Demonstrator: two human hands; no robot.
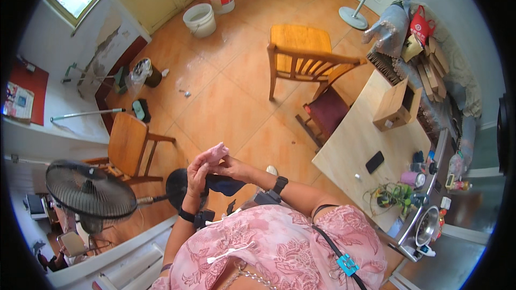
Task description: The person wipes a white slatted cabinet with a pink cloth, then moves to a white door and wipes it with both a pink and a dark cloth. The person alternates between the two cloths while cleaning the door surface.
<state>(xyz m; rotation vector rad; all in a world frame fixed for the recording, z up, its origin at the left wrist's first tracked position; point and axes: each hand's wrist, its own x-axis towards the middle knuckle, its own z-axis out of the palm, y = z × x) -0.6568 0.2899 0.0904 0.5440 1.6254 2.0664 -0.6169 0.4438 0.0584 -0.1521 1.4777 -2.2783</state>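
A small folded pink cloth (218, 151) is held up in front of my body. My left hand (197, 172) wraps its left side, thumb pressed near its lower edge. My right hand (232, 168) pinches the lower right part, its fingertips close to the left thumb. The fingers hide part of the cloth. Below the hands lies a dark blue fabric item (227, 184), partly covered by my right wrist. A black round fan base (176, 187) shows behind my left wrist.
A standing fan (90, 191) and a wooden chair (128, 139) are at left. Another wooden chair (300, 40) stands ahead. On the right table (342, 157) are a cardboard box (391, 108), a phone (375, 162) and a plant (397, 197). White buckets (200, 20) stand farther off.
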